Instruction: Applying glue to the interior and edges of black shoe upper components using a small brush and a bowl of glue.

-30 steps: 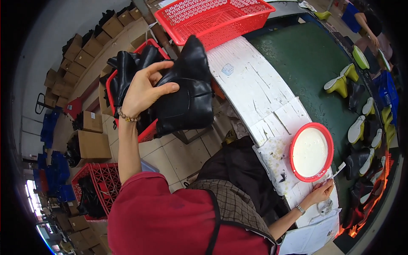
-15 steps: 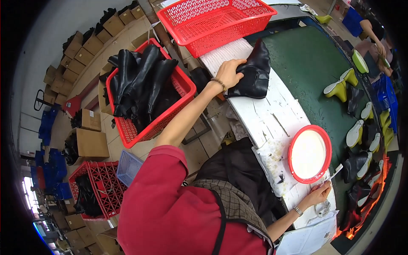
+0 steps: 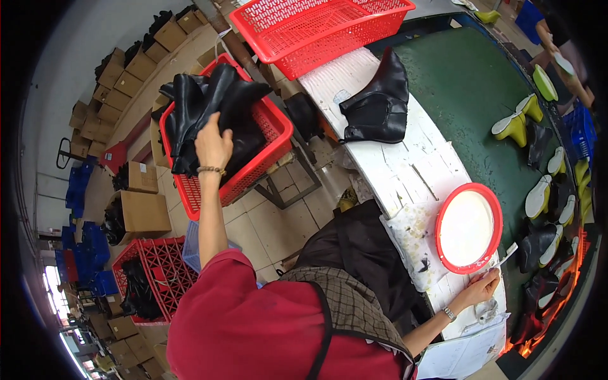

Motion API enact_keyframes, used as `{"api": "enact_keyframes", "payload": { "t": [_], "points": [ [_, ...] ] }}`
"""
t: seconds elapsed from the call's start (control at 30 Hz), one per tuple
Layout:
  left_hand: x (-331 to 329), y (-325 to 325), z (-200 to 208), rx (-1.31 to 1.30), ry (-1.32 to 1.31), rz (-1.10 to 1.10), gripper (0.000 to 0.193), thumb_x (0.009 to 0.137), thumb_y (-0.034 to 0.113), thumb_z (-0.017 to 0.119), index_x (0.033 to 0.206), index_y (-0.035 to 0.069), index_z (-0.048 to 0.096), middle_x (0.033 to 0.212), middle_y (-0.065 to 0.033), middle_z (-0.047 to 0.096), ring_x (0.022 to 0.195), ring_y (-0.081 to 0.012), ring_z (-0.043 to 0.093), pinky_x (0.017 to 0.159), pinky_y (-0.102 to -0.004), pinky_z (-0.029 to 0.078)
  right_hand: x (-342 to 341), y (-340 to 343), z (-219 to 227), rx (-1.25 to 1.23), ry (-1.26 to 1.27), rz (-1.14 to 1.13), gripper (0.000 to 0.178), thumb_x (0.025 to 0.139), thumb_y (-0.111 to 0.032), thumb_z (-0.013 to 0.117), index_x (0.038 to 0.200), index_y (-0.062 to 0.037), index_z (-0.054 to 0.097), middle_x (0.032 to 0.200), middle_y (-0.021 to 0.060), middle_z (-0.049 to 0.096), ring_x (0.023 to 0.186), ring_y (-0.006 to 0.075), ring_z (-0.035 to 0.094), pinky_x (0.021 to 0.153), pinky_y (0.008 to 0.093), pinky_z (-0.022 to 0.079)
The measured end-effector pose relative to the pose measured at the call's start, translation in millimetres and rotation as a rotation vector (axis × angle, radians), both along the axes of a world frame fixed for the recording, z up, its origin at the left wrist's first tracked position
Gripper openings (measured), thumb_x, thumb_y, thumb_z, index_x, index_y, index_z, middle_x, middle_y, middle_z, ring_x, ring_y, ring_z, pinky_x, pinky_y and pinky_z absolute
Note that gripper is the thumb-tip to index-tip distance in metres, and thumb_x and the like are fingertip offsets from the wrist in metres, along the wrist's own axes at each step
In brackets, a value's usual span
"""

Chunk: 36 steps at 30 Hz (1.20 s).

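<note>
My left hand (image 3: 213,140) reaches down into a red basket (image 3: 269,166) on my left that is stuffed with black boots (image 3: 209,101). Its fingers curl over the shaft of one boot. One black ankle boot (image 3: 378,101) stands alone on the white worktable (image 3: 392,171), apart from both hands. My right hand (image 3: 481,288) rests at the near end of the table and holds a small brush (image 3: 505,258), whose tip lies at the rim of a red bowl (image 3: 443,215) filled with white paste.
An empty red basket (image 3: 316,28) sits at the far end of the table. A green conveyor belt (image 3: 475,95) on the right carries yellow-green lasts and black boots. Another person's arm (image 3: 560,44) works at the far right. Cardboard boxes and red crates stand on the floor to the left.
My left hand carried a black boot from the basket to the white table, set it down there, and has swung back into the basket of boots. My right hand has stayed by the bowl.
</note>
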<state>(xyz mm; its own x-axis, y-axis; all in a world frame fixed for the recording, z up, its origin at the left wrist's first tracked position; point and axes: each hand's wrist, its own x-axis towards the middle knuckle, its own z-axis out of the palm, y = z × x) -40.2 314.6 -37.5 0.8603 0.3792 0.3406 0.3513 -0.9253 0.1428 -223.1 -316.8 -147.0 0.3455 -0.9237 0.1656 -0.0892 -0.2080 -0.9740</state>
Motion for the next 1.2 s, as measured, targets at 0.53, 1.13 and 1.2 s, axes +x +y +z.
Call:
{"api": "enact_keyframes", "payload": {
  "t": [0.53,1.13,1.2],
  "points": [
    [259,-180,-36,-0.232,0.211,-0.855,0.045,0.090,0.010,0.064,0.135,0.015,0.064,0.119,-0.0187,0.070,0.111,-0.0370,0.066,0.097,-0.0426,0.052,-2,-1,-5,-0.015,-0.021,0.054,0.032,0.104,-0.033,0.062,0.085,-0.0080,0.060,0.064,-0.0073,0.043,0.049,0.0009,0.031,0.041,0.0196,0.023],
    [17,53,42,-1.012,-0.050,-0.173,0.074,0.076,-0.006,0.063,0.149,0.001,0.048,0.126,-0.0176,0.067,0.111,-0.0236,0.067,0.091,-0.0317,0.054,-16,-6,-4,-0.031,0.069,-0.004,0.030,0.106,-0.031,0.057,0.087,-0.0083,0.060,0.068,-0.0080,0.045,0.053,0.0006,0.034,0.044,0.0188,0.027],
    [-4,34,82,-1.106,-0.228,-0.367,0.076,0.076,-0.005,0.060,0.151,0.003,0.047,0.149,-0.0192,0.051,0.136,-0.0267,0.050,0.111,-0.0360,0.042,-15,-6,-9,-0.060,0.024,-0.057,0.028,0.108,-0.028,0.053,0.090,-0.0078,0.062,0.069,-0.0075,0.048,0.051,0.0012,0.035,0.042,0.0196,0.028]
  ]
}}
